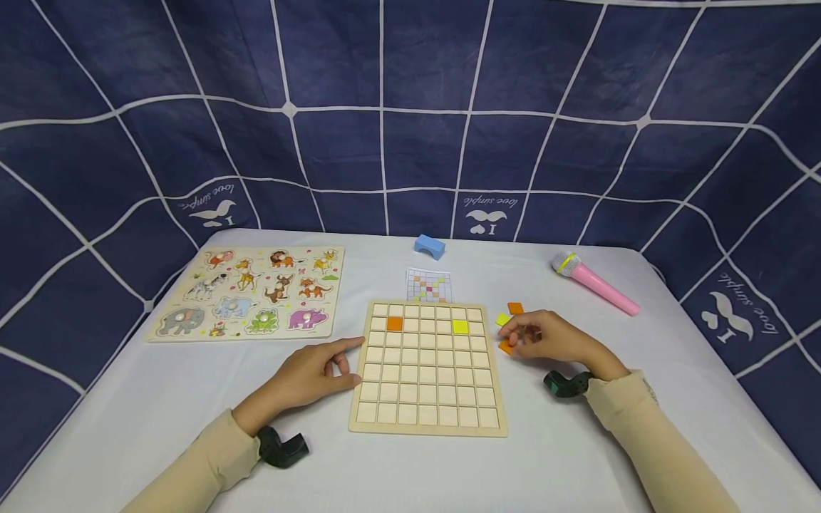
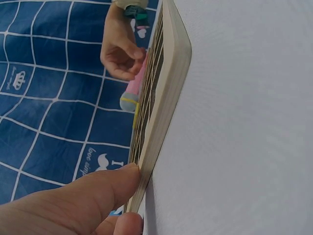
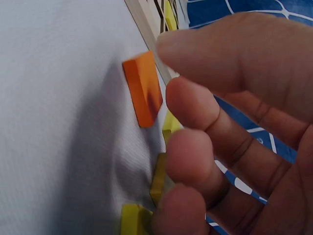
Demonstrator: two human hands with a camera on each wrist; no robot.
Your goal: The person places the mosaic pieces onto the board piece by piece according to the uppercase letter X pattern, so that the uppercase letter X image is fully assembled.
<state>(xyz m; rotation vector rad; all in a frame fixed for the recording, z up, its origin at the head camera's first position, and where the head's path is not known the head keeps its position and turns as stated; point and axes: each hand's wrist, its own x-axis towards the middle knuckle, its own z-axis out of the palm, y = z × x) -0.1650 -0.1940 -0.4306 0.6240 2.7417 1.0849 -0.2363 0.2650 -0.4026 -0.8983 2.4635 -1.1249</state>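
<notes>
A wooden grid board (image 1: 423, 430) lies on the white table, with an orange tile (image 1: 394, 324) and a yellow tile (image 1: 460, 326) in its upper cells. My left hand (image 1: 314, 370) touches the board's left edge with thumb and forefinger. To the right of the board, my right hand (image 1: 545, 338) hovers over loose tiles, fingers bent loosely. Close to its fingertips is a loose orange tile (image 3: 144, 90), with a gap showing in the right wrist view. Another orange tile (image 1: 515, 308) and a yellow tile (image 1: 503, 320) lie just beyond that hand.
Behind the board lies a printed pattern card (image 1: 428, 285), with a blue arch block (image 1: 430, 246) farther back. An animal puzzle board (image 1: 240, 329) occupies the left. At the right back is a pink toy microphone (image 1: 599, 285). A dark blue checked cloth (image 1: 410, 142) hangs behind the table.
</notes>
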